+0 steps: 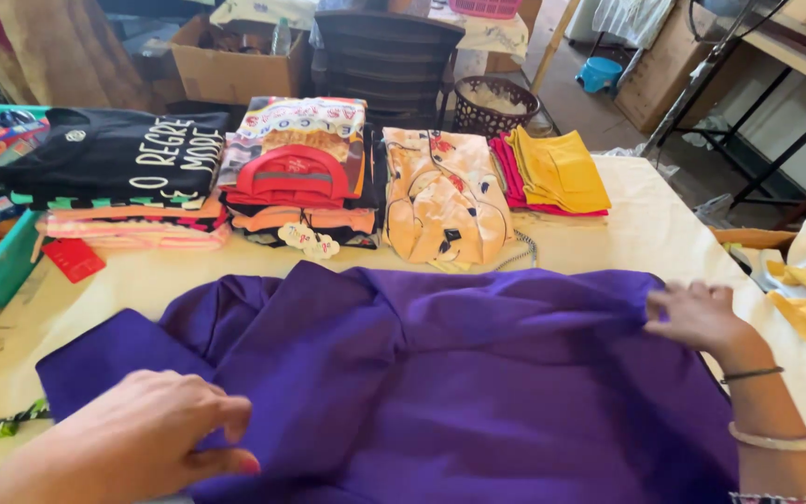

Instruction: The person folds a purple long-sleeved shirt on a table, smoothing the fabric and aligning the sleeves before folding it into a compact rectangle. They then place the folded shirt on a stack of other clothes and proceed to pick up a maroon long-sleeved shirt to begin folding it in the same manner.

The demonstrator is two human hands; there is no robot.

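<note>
A purple garment (440,383) was spread on the table (636,233), in front of stacks of folded clothes (300,177). Its lower left part was pinched by the left hand (142,439); its right edge was gripped by the right hand (697,317), fingers curled.

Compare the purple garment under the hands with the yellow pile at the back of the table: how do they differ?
The purple garment lies spread out as one wide layer near the person; the yellow pile is folded small and stacked on a pink piece at the far edge. The left hand and right hand touch the purple garment; no hand touches the yellow pile. Both are plain-coloured cloth on the same table.
</note>
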